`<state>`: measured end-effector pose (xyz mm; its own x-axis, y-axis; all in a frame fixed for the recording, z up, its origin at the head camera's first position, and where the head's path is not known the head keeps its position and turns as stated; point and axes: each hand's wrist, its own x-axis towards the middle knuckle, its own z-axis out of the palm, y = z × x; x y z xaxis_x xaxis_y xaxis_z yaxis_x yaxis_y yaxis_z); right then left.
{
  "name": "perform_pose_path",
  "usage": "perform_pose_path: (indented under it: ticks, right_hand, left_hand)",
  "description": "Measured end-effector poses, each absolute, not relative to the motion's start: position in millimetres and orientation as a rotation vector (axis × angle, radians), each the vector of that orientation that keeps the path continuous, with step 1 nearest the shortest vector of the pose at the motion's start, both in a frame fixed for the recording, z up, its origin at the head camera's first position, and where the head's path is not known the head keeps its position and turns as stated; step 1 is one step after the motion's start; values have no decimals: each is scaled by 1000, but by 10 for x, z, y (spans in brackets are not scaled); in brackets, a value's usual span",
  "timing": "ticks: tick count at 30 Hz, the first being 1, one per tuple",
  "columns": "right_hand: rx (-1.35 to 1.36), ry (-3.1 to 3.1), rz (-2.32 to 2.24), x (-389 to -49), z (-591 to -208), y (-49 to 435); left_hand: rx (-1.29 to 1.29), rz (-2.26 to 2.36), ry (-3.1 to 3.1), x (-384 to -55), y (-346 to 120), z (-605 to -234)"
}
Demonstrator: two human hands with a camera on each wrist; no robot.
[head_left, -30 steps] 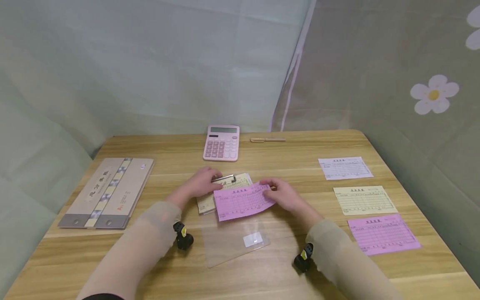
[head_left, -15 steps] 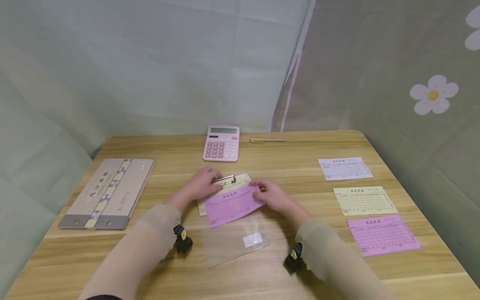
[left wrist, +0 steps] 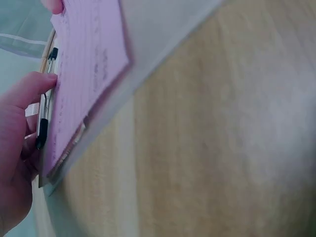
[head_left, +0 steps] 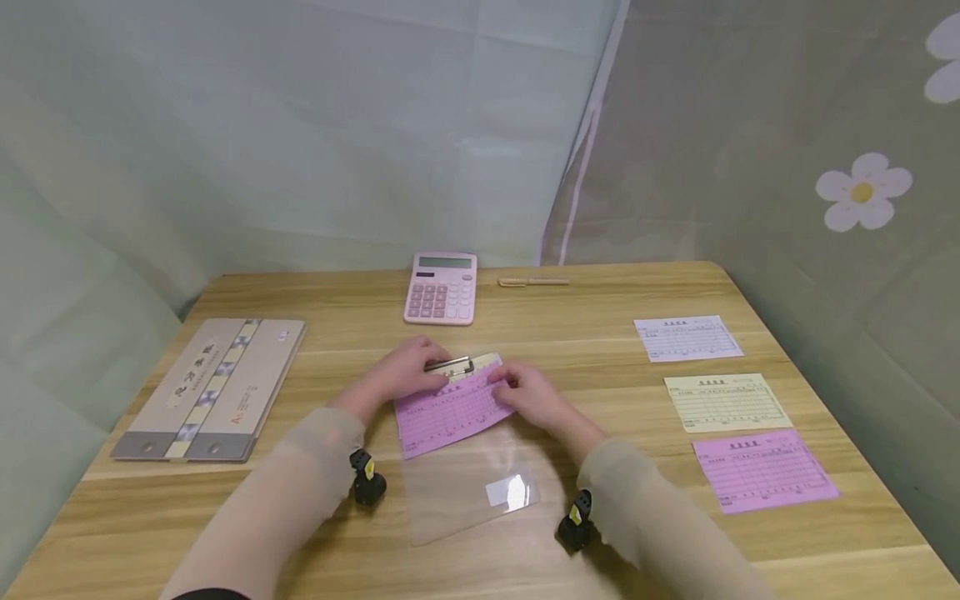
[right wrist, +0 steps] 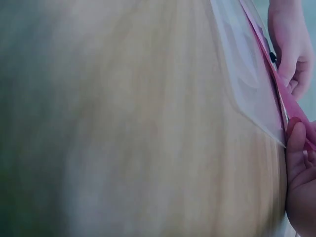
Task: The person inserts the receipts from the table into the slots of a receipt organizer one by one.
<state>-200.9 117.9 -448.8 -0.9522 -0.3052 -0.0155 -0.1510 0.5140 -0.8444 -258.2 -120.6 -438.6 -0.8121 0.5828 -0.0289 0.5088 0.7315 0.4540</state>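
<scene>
A transparent clipboard lies on the table with a metal clip at its far end. On it is a pale yellow form slip, mostly covered by a pink form slip. My left hand grips the clip end of the clipboard; its thumb touches the pink slip's top edge, seen in the left wrist view beside the clip. My right hand pinches the pink slip at its right edge, which lifts slightly. In the right wrist view the thumb of the right hand lies against the pink paper.
At the right lie three separate slips: white, yellow and pink. A pink calculator and a pen are at the back. A beige folder lies at the left. Curtains hang behind the table.
My right hand has moved left, bringing the pink slip over the yellow one and up to the clip. The left hand has stayed at the clip.
</scene>
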Motion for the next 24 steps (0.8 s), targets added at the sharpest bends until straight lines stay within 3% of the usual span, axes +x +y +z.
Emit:
perform_pose_path:
  ticks: [10,24]
  right_hand:
    - [-425,2607,-1339,-2005,-4527,1190]
    - [-370,2573,-1390,-1993,-4534,1208]
  left_hand:
    - [1168,351,2812,-2586,-1201,-4430]
    - [1114,201,2791,-2608,-1146,-4418]
